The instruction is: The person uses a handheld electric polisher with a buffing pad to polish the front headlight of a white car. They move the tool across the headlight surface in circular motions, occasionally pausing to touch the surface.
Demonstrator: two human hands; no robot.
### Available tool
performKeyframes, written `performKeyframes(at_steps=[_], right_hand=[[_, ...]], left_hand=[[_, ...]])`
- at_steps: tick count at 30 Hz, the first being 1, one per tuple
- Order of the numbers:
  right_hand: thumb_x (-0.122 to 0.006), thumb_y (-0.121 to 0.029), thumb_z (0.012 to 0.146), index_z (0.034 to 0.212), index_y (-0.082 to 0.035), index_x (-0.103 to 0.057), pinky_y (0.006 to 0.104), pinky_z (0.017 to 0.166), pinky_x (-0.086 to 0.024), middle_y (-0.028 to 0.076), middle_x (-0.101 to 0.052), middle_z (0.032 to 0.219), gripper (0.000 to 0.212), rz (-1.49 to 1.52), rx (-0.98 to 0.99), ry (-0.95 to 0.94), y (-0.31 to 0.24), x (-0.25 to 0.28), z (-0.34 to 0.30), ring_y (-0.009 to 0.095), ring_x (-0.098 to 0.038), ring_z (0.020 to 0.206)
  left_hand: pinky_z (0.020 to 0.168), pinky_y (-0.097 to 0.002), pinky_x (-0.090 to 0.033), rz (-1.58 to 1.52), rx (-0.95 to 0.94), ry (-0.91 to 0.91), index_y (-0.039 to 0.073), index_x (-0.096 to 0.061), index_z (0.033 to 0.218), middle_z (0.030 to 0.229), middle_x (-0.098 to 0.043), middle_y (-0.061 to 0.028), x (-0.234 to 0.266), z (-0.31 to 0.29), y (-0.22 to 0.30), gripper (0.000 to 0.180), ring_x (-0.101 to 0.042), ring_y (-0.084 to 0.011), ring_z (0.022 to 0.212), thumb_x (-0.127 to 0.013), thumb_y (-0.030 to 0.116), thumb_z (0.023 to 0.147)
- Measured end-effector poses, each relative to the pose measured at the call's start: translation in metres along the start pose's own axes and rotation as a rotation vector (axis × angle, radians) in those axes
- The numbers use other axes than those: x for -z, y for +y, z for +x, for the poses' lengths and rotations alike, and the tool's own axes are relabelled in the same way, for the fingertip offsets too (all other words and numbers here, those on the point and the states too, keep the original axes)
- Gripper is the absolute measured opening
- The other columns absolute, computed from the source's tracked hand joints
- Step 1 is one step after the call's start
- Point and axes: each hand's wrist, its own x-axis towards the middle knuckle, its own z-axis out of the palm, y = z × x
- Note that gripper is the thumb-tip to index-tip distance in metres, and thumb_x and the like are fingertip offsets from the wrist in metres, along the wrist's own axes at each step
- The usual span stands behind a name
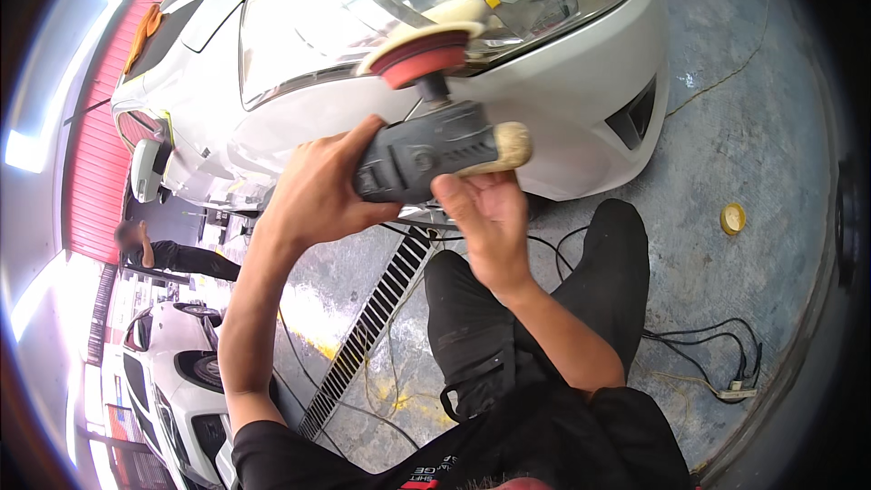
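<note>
I hold a dark grey polishing machine [422, 156] up in front of a white car [562, 91]. My left hand [331, 186] is closed round one end of its body. My right hand [490, 227] is closed at the other end, under a tan, worn-looking grip [513, 147]; its fingertips are partly hidden behind the machine. A red backing plate [417, 59] carries a pale round pad [454, 16], smeared by motion. The pad lies over the lower edge of the clear headlight [318, 9]; I cannot tell whether it touches.
A yellow tub [733, 219] and a power strip [733, 392] with black cables lie on the grey floor to the right. A drain grate [367, 331] runs along the left with cords across it. Another white car [168, 381] and a person [172, 257] are further left.
</note>
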Motion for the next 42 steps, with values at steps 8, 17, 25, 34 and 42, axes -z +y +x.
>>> performKeyframes(at_steps=[8,17,25,34,42], right_hand=[[-0.079,-0.028,0.099,0.129,0.008,-0.042,0.039,0.09,-0.062,0.024,-0.074,0.106,0.059,-0.207,0.044,-0.097,0.048,-0.068,0.023,0.031,-0.077,0.103],[-0.071,-0.019,0.106,0.154,0.003,-0.03,0.033,0.098,-0.057,0.019,-0.065,0.131,0.067,-0.017,0.089,0.11,-0.011,-0.009,0.002,0.02,-0.067,0.116],[-0.066,-0.02,0.109,0.152,0.004,-0.037,0.0339,0.098,-0.054,0.018,-0.068,0.127,0.057,-0.257,0.188,0.136,-0.077,0.043,0.022,0.019,-0.066,0.115],[-0.081,-0.037,0.097,0.132,0.004,-0.051,0.0333,0.08,-0.061,0.018,-0.073,0.108,0.062,-0.443,0.214,-0.045,-0.022,-0.026,0.042,0.021,-0.076,0.092],[-0.08,-0.05,0.095,0.157,0.0,-0.033,0.0425,0.115,-0.045,0.019,-0.052,0.149,0.092,-0.205,0.029,-0.238,0.053,-0.012,-0.002,0.026,-0.052,0.141]], left_hand=[[0.082,-0.0398,-0.058,-0.177,0.101,0.176,0.001,-0.064,0.12,0.093,-0.076,-0.0173,0.011,-0.049,-0.078,0.066,-0.076,-0.0341,0.087,-0.085,0.011,0.059],[0.074,-0.0467,-0.057,-0.273,-0.016,0.049,0.002,-0.061,0.123,0.086,-0.073,-0.0245,-0.018,0.008,0.006,0.065,-0.075,-0.0439,0.085,-0.086,0.023,0.067],[0.074,-0.0446,-0.057,-0.267,-0.054,0.184,-0.002,-0.063,0.113,0.085,-0.074,-0.0242,-0.053,0.055,0.06,0.059,-0.073,-0.0448,0.081,-0.09,0.03,0.071],[0.088,-0.0368,-0.06,-0.812,0.146,0.349,-0.005,-0.063,0.13,0.109,-0.077,-0.0165,-0.049,-0.011,-0.001,0.066,-0.074,-0.0203,0.098,-0.088,0.015,0.073],[0.079,-0.0338,-0.059,-0.877,0.342,0.434,-0.003,-0.072,0.106,0.093,-0.076,-0.0083,-0.047,-0.032,-0.013,0.039,-0.073,-0.015,0.083,-0.086,0.016,0.075]])
